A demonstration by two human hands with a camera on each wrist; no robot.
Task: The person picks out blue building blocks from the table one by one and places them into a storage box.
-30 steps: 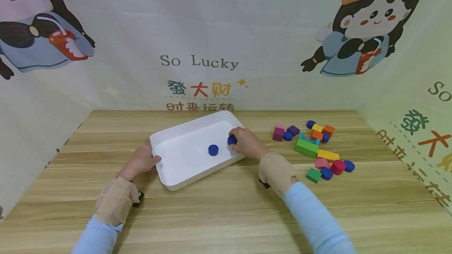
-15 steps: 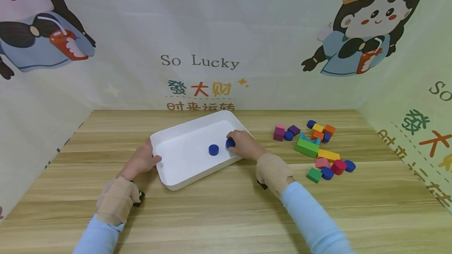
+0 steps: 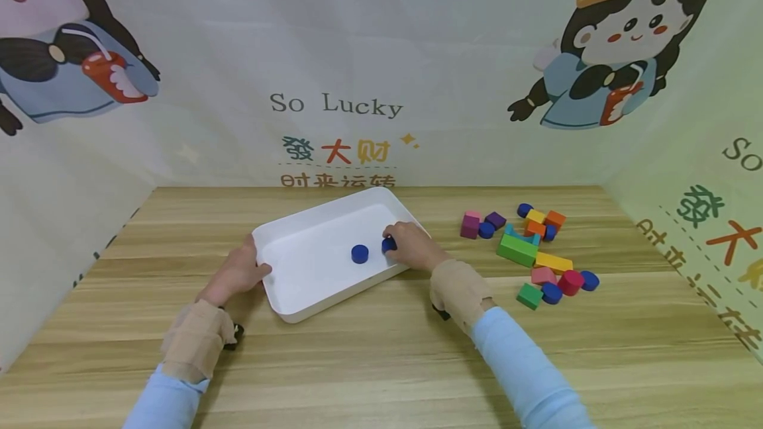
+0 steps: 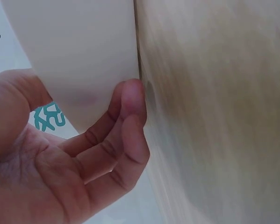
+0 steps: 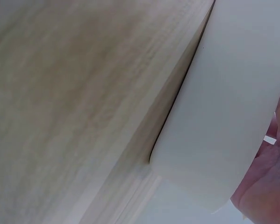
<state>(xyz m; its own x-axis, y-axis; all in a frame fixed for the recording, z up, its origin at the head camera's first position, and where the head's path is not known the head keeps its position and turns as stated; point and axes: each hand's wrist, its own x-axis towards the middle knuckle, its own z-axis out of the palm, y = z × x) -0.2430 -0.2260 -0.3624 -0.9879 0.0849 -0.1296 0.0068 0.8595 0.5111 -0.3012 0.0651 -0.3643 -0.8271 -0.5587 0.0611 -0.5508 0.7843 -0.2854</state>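
Observation:
A white rectangular tray (image 3: 334,299) stands on the table, slightly turned. My left hand (image 3: 240,271) grips its left end, thumb over the rim. In the left wrist view, the curled fingers (image 4: 132,100) lie against the outside of the tray wall (image 4: 79,42). My right hand (image 3: 415,245) reaches over the right end and pinches a blue cylinder block (image 3: 389,244) low inside the tray. To its left, another blue cylinder block (image 3: 359,254) lies on the tray floor. In the right wrist view, the tray wall (image 5: 219,102) hides the right fingertips and the block.
Loose wooden blocks lie right of the tray: a green block (image 3: 517,249), a yellow block (image 3: 554,261), a red cylinder (image 3: 570,283), a magenta block (image 3: 470,225) and several more blue cylinders. A printed cloth (image 3: 465,118) walls the table's back and sides.
My right hand has shifted slightly left and toward the near side inside the tray, carrying the blue cylinder block closer to the other one. The left hand and tray stay still.

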